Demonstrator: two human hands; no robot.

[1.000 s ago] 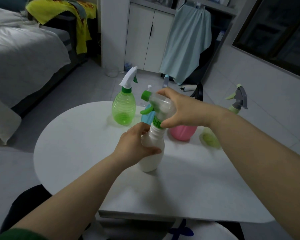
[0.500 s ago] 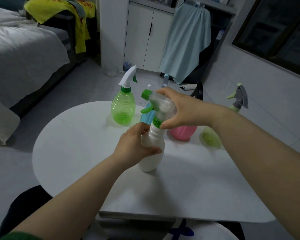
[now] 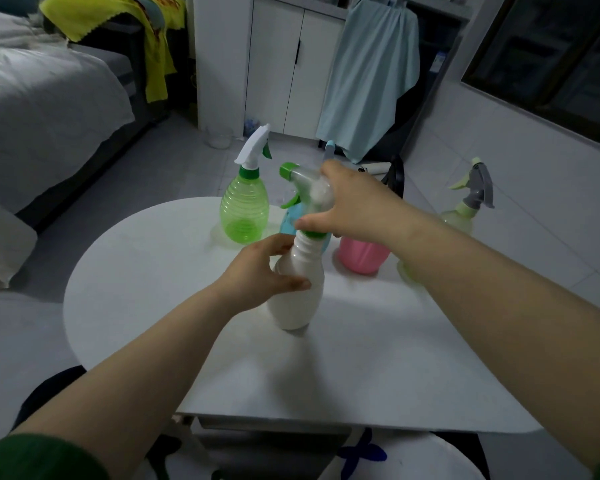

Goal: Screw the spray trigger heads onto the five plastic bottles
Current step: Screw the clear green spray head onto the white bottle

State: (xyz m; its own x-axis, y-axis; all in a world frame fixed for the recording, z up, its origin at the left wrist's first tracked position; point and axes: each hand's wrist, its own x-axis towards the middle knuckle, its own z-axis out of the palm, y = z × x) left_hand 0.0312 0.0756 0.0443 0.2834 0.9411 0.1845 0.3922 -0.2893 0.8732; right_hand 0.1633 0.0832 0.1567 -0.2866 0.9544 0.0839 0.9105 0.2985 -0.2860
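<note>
A white bottle [image 3: 297,299] stands upright near the middle of the white table [image 3: 153,271]. My left hand [image 3: 257,271] grips its shoulder and neck. My right hand [image 3: 347,206] is closed on the clear trigger head with green nozzle and collar [image 3: 303,188] that sits on the bottle's neck. Behind stand a green bottle with a white trigger head [image 3: 246,206], a blue bottle [image 3: 288,220] mostly hidden by the trigger head, a pink bottle [image 3: 361,256] partly behind my right wrist, and a pale green bottle with a grey trigger head [image 3: 468,209].
The table's front edge [image 3: 326,422] runs straight just above my lap. A bed [image 3: 42,109] is at the left, a white cabinet [image 3: 284,64] and a hanging pale blue cloth [image 3: 371,74] stand behind. A glass jar [image 3: 219,136] sits on the floor.
My right hand has shifted slightly around the trigger head, and the green collar sits lower on the neck. The white bottle stays in place under my left hand.
</note>
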